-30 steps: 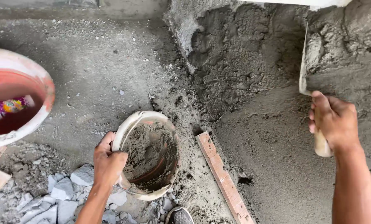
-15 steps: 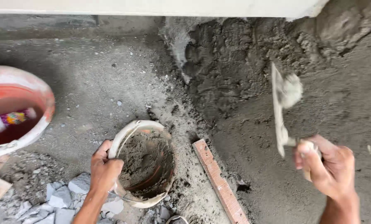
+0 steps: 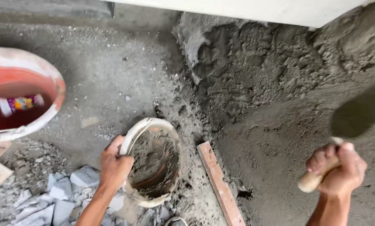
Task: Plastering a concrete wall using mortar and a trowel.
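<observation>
My left hand (image 3: 114, 164) grips the rim of a small cement-smeared bucket (image 3: 153, 161), tilted on the floor and partly filled with grey mortar. My right hand (image 3: 339, 169) is closed around the wooden handle of a trowel (image 3: 353, 121), whose blade is blurred and points up to the right over the mortar pile (image 3: 279, 92). The trowel is well to the right of the bucket, apart from it.
A large red bucket with a white rim (image 3: 20, 100) stands at the left and holds a small packet. A wooden strip (image 3: 219, 184) lies on the floor right of the small bucket. Broken grey rubble (image 3: 49, 196) lies at lower left. A white wall edge (image 3: 246, 8) runs along the top.
My right hand has swung the trowel down and to the right, turning the blade from upright to nearly flat. My left hand has stayed on the small bucket's rim.
</observation>
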